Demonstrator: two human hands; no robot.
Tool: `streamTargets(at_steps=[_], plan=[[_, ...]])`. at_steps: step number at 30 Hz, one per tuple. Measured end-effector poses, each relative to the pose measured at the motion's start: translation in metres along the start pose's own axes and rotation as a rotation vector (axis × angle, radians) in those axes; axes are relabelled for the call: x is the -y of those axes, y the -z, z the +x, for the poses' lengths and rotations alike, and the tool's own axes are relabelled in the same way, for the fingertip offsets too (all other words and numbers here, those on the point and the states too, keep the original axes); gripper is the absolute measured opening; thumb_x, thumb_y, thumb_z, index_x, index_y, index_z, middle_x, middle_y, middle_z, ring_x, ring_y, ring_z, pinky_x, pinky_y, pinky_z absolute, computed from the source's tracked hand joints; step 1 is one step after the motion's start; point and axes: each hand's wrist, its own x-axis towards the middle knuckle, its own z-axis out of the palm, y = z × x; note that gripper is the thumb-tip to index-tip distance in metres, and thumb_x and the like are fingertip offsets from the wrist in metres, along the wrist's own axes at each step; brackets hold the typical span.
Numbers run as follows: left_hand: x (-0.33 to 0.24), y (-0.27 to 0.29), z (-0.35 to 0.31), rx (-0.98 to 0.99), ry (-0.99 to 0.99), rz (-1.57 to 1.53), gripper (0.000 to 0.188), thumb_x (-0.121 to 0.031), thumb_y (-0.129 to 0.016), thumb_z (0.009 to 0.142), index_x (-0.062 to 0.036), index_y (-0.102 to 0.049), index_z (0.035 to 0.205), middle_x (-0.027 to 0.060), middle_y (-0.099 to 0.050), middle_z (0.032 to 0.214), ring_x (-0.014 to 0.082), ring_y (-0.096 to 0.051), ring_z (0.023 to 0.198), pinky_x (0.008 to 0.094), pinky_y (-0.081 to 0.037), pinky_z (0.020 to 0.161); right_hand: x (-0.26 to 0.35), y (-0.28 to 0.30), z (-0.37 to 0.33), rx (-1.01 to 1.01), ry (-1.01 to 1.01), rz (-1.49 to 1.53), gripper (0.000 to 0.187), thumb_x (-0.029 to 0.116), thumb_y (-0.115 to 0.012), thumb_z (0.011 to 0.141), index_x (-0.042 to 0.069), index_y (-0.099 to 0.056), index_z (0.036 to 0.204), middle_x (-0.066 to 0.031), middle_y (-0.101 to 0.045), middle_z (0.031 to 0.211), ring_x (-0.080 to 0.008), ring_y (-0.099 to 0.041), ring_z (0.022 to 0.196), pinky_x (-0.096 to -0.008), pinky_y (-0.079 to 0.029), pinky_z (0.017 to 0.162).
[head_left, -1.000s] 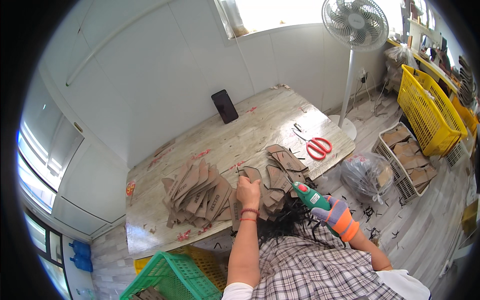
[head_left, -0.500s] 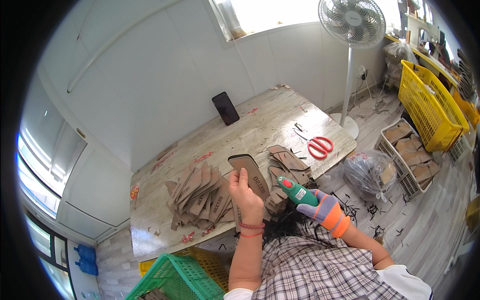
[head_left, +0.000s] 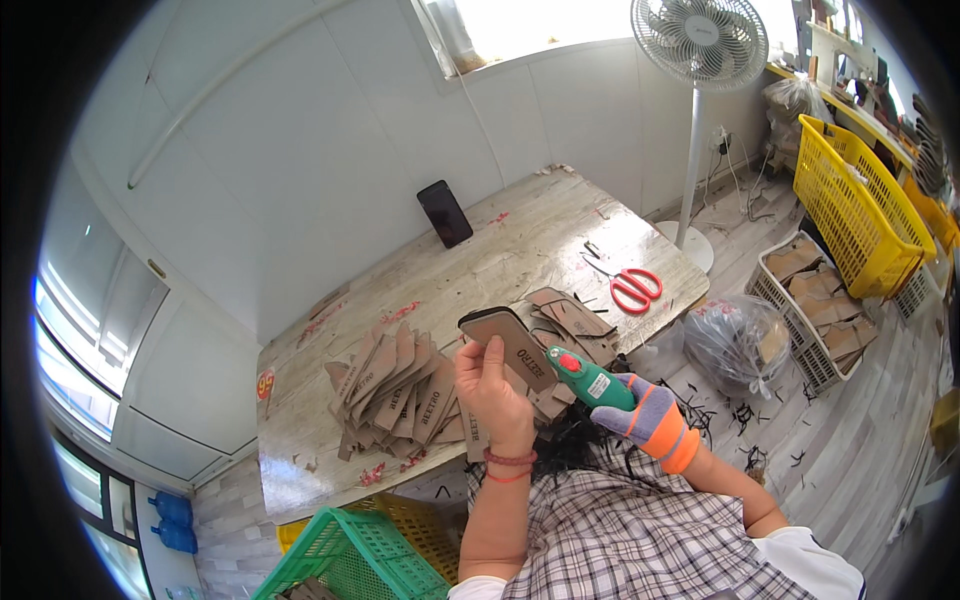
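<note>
My left hand (head_left: 490, 385) holds a brown cardboard piece (head_left: 508, 340) with a dark rim up above the table edge. My right hand (head_left: 648, 418), in a purple and orange glove, grips a green hand tool (head_left: 588, 380) whose tip points at the lower right side of that piece. Under my hands, fanned stacks of similar brown cardboard pieces (head_left: 390, 390) lie on the worn wooden table (head_left: 480, 265), with more pieces (head_left: 570, 318) to the right.
Red scissors (head_left: 633, 287) lie near the table's right end and a black phone (head_left: 445, 212) leans at the back wall. A standing fan (head_left: 700, 60), yellow crate (head_left: 860, 210), white basket of pieces (head_left: 810, 300), clear bag (head_left: 735, 340) and green basket (head_left: 345, 555) surround the table.
My left hand lifted a cardboard piece from the pile and raised it. My right hand brought the green tool up to its edge.
</note>
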Motion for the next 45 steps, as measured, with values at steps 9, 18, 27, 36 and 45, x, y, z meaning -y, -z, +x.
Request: streamTargets(at_steps=[9, 18, 27, 36, 45], plan=[[0.029, 0.015, -0.010, 0.033, 0.249, -0.124, 0.007, -0.001, -0.064, 0.086, -0.0052, -0.060, 0.087, 0.0052, -0.067, 0.085, 0.0116, -0.062, 0.073, 0.0229, -0.050, 0.068, 0.000, 0.005, -0.003, -0.053, -0.010, 0.066, 0.050, 0.027, -0.079, 0.076, 0.000, -0.058, 0.112, -0.0006, -0.063, 0.077, -0.0041, -0.054, 0.058, -0.0205, -0.045, 0.052], [0.018, 0.011, -0.020, 0.092, 0.335, -0.060, 0.009, 0.002, -0.066, 0.082, -0.0052, -0.060, 0.083, 0.0043, -0.066, 0.082, 0.0103, -0.060, 0.071, 0.0212, -0.046, 0.064, 0.006, 0.010, -0.003, -0.065, -0.005, 0.031, 0.050, 0.027, -0.079, 0.076, -0.001, -0.058, 0.111, -0.0003, -0.062, 0.077, -0.0030, -0.053, 0.061, -0.0200, -0.045, 0.054], [0.006, 0.013, -0.014, 0.147, 0.247, 0.097, 0.012, -0.002, -0.063, 0.086, 0.0033, -0.064, 0.097, 0.0053, -0.067, 0.088, 0.0089, -0.060, 0.075, 0.0212, -0.048, 0.070, 0.002, 0.016, -0.004, -0.032, 0.021, -0.055, 0.053, 0.032, -0.080, 0.075, 0.000, -0.059, 0.111, -0.0010, -0.065, 0.078, -0.0054, -0.057, 0.065, -0.0230, -0.048, 0.060], [0.001, 0.017, -0.006, 0.174, 0.119, 0.332, 0.015, -0.004, -0.064, 0.087, 0.0048, -0.067, 0.099, 0.0018, -0.066, 0.086, 0.0065, -0.057, 0.076, 0.0199, -0.045, 0.070, -0.008, 0.017, -0.003, -0.014, 0.064, -0.070, 0.052, 0.035, -0.080, 0.074, 0.001, -0.062, 0.108, -0.0039, -0.066, 0.076, -0.0062, -0.059, 0.067, -0.0244, -0.050, 0.063], [-0.002, 0.023, -0.009, 0.317, 0.153, 0.497, 0.012, -0.001, -0.064, 0.084, 0.0032, -0.068, 0.095, -0.0017, -0.062, 0.080, 0.0048, -0.053, 0.072, 0.0193, -0.042, 0.065, 0.005, 0.017, -0.004, 0.004, -0.002, -0.025, 0.050, 0.032, -0.079, 0.075, 0.001, -0.061, 0.109, -0.0008, -0.063, 0.074, -0.0037, -0.054, 0.062, -0.0218, -0.047, 0.058]])
